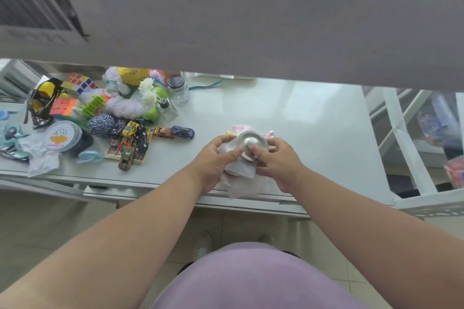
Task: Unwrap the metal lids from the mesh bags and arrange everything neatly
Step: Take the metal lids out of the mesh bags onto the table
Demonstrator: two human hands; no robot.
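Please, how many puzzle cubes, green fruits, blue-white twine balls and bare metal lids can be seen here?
puzzle cubes: 2
green fruits: 2
blue-white twine balls: 1
bare metal lids: 1
total: 6

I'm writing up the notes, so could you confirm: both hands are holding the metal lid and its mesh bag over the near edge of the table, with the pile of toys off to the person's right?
Not quite: the head view shows the pile of toys to the person's left. The rest holds: the left hand and right hand hold the metal lid and mesh bag over the table's near edge.
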